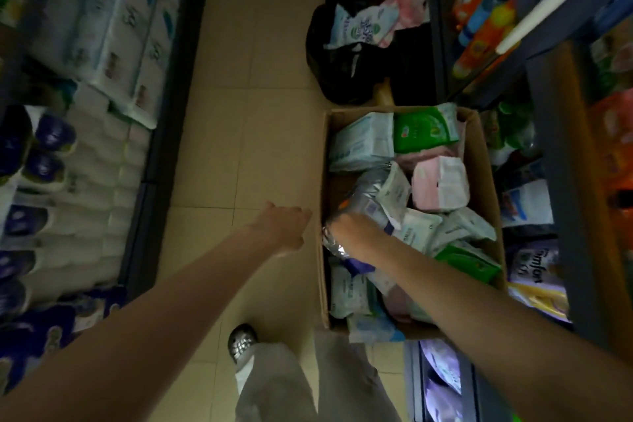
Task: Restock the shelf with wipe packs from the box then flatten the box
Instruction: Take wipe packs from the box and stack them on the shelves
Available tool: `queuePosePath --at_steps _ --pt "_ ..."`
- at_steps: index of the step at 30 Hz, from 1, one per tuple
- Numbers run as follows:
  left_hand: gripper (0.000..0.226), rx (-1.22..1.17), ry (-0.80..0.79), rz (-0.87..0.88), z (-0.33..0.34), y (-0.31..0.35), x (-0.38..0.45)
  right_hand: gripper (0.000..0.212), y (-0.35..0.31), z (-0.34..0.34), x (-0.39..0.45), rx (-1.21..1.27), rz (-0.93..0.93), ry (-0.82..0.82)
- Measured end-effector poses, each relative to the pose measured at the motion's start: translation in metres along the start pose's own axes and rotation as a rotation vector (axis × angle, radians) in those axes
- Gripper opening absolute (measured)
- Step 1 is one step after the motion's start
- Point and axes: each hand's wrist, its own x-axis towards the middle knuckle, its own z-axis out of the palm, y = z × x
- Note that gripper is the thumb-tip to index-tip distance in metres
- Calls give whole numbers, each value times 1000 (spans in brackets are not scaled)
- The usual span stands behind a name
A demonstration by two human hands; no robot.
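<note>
An open cardboard box [479, 161] stands on the floor at the right, next to the right-hand shelf [561, 181]. It holds several wipe packs: white ones, a green pack [424, 128] and a pink pack [440, 183]. My right hand [352, 233] reaches into the box's left side and grips a silvery pack [368, 192]; its fingers are hidden beneath it. My left hand [284, 226] hovers over the floor just left of the box wall, with loosely curled fingers that hold nothing.
Shelves of white and purple packs [85, 147] line the aisle's left side. A black bag [346, 55] with packs lies beyond the box. My shoe [242, 343] and trouser legs are on the tiled floor [253, 113] below. Bright products fill the right shelves.
</note>
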Motion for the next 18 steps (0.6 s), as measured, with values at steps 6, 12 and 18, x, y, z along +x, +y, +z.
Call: queuePosePath --at_steps 6,12,18 --pt "43 -95 85 -24 -10 -1 -4 18 24 -54 0 122 81 239" --pt "41 -207 71 7 26 -9 -5 26 -21 27 18 -53 -65 -52" --pt "34 -514 60 -58 58 -21 -3 26 -12 37 14 221 52 36"
